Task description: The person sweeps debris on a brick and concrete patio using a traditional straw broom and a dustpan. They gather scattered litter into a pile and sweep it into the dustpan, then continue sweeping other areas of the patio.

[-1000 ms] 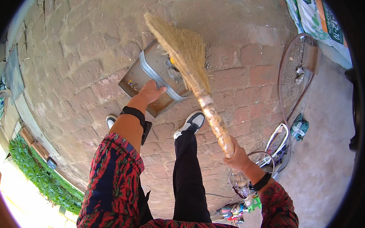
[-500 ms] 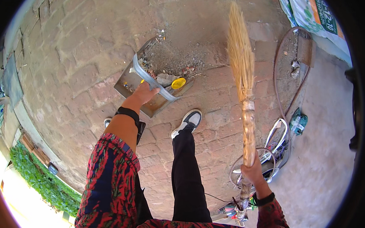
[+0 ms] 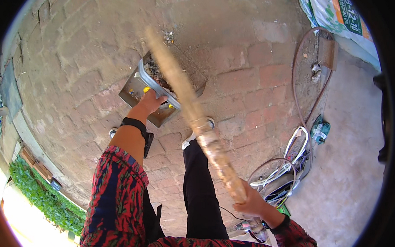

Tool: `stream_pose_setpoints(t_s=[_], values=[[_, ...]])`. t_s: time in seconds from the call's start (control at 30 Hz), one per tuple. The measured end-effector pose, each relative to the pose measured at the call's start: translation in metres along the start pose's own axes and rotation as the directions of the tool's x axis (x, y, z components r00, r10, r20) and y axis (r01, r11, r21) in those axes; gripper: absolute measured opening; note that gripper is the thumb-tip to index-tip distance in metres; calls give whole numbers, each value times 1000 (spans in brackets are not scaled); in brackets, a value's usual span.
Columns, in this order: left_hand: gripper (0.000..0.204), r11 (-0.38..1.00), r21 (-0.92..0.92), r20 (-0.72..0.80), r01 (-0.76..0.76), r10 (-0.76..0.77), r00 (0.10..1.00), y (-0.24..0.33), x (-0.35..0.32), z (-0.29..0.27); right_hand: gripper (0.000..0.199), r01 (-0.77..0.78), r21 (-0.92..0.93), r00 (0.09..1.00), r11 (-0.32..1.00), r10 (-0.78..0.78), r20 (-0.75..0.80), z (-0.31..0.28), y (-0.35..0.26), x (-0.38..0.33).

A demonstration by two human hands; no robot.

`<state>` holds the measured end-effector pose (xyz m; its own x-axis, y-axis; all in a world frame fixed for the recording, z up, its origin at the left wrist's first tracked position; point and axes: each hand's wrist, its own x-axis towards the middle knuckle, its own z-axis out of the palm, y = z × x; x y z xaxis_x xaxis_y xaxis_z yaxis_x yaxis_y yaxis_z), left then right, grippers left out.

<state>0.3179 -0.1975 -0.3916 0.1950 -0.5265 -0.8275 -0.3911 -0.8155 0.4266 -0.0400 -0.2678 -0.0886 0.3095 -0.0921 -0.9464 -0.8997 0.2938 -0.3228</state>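
Note:
My left hand grips the grey curved handle of a metal dustpan on the brick ground. Debris with grit, scraps and a few yellow bits lies in the pan and at its mouth. My right hand is wrapped round the wrapped handle of a straw broom. The broom slants from lower right to upper left, its bristles blurred and passing over the right side of the dustpan. They hide part of the debris, and I cannot tell whether they touch it.
A brown hose loops along the right, near a coil of white tubing and a green plastic bundle. A large printed sack lies at the upper right. My shoe stands just behind the dustpan. Green plants grow at the lower left.
The broom has swung from upright at the right to a leftward slant over the dustpan. The debris and the yellow piece have shifted toward the pan, which has moved slightly left.

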Motion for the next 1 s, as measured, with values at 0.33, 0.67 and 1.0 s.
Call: stream_pose_setpoints(t_s=[0.33, 0.67, 1.0], values=[[59, 999, -34, -7, 41, -42, 999, 18, -14, -10, 74, -154, 149, 955, 977, 186, -231, -27, -2, 10], [68, 984, -170, -22, 56, -60, 998, 9, -5, -9, 73, -30, 50, 1000, 998, 30, 0, 7, -17, -4], [56, 833, -507, -220, 221, -373, 901, 20, -53, -22, 50, 91, 462, 912, 882, 113, -395, -8, 0, -47]])
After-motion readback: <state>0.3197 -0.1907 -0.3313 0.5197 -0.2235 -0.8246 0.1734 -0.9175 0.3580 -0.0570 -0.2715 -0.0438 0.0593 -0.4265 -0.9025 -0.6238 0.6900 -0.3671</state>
